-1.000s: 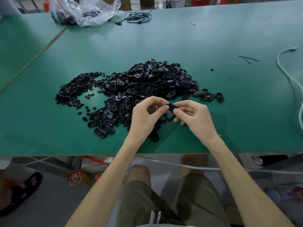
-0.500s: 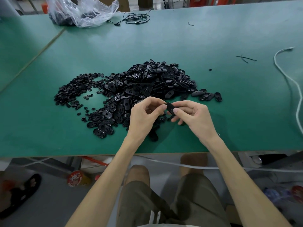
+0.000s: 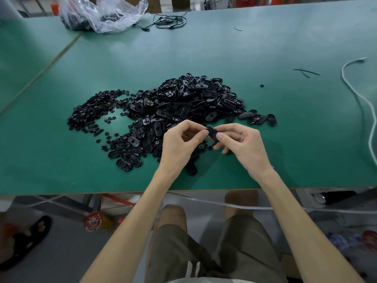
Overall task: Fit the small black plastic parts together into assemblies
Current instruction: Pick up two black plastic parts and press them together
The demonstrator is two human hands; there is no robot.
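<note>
The parts heap (image 3: 183, 107) crowds the table (image 3: 295, 139) just behind the pinched part (image 3: 212, 133).

Bare forearms (image 3: 130, 223); olive-drab shorts (image 3: 244, 244) with white drawstrings (image 3: 192, 269); bare knees (image 3: 173, 213)

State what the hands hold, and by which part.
A black oval part: left hand pinches its left edge, right hand pinches its right end.
</note>
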